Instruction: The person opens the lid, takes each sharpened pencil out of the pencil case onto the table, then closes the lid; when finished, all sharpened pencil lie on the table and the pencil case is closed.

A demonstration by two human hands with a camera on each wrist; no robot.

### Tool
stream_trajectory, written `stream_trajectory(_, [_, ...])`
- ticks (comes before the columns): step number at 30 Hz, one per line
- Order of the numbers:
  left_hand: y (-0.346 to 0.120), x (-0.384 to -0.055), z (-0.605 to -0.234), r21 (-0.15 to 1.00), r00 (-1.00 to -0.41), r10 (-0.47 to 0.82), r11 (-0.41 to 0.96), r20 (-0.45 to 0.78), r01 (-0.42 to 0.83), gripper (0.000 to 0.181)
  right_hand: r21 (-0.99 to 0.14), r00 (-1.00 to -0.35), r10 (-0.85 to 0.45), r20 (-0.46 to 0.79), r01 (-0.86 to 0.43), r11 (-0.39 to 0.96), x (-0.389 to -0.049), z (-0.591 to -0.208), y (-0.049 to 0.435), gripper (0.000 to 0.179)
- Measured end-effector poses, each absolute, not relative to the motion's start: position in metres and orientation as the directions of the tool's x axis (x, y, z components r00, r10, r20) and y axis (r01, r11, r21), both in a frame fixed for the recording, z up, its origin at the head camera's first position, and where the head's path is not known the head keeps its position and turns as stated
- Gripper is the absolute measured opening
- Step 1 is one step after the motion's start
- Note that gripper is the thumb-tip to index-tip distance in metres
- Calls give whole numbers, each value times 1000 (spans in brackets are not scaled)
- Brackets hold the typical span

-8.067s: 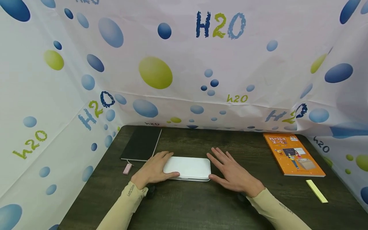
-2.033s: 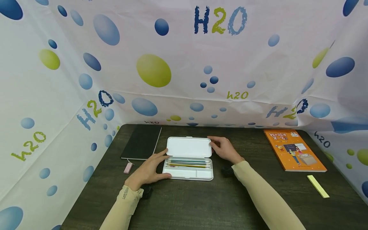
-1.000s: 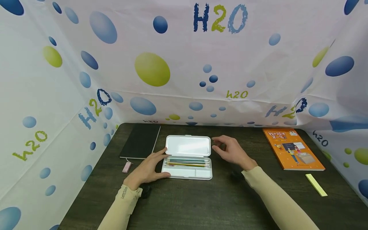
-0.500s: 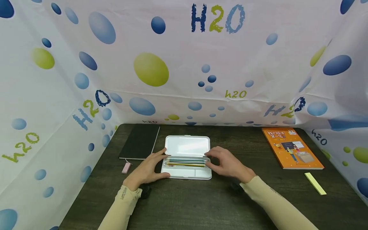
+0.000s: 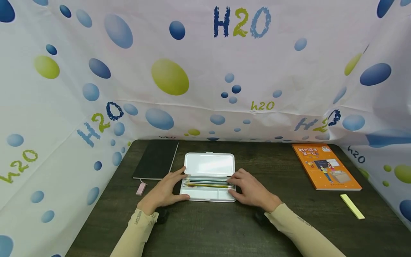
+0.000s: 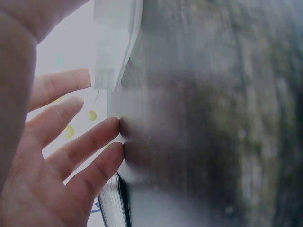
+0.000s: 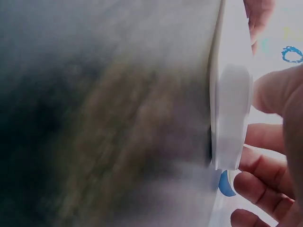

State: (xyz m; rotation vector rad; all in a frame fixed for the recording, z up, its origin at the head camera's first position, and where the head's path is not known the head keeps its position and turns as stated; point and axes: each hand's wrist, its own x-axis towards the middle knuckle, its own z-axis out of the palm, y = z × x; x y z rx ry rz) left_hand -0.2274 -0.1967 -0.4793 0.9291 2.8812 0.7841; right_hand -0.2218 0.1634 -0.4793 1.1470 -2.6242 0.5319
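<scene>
A white pencil case [image 5: 205, 194] lies with its lid [image 5: 209, 163] raised at the back. Inside, several pencils [image 5: 207, 185] lie side by side in the rear compartment; the front compartments show bare white. My left hand [image 5: 165, 191] spans the case's left end, thumb at the front corner and index fingertip by the hinge. In the left wrist view, its other fingers [image 6: 90, 146] stretch out past the case end. My right hand [image 5: 252, 188] reaches over the right end, fingertips at the pencils' ends and thumb by the front rim. Whether it pinches a pencil I cannot tell.
A black notebook [image 5: 156, 159] lies at the back left, with a small pink tag-like piece [image 5: 141, 188] on a cord in front of it. At the right are an orange book [image 5: 326, 167] and a pale yellow strip [image 5: 352, 206]. Printed sheeting [image 5: 205, 71] walls the dark table [image 5: 205, 228].
The case was closed at first; its lid now stands open. My right hand has left the lid's right edge and come forward over the pencils' right ends. My left hand stays.
</scene>
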Motion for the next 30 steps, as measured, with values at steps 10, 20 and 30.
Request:
stream_trajectory(10, [-195, -227, -480, 465, -818, 556, 692, 144, 552, 81, -299, -680, -654, 332, -733, 611, -224, -483, 164, 23])
stream_trajectory(20, [-196, -226, -479, 465, -823, 551, 698, 137, 545, 80, -422, -702, -649, 293, -704, 571, -229, -477, 164, 11])
stream_trajectory(30, [-195, -226, -480, 462, -818, 557, 693, 143, 553, 81, -406, -652, -677, 341, -752, 520, -230, -480, 168, 12])
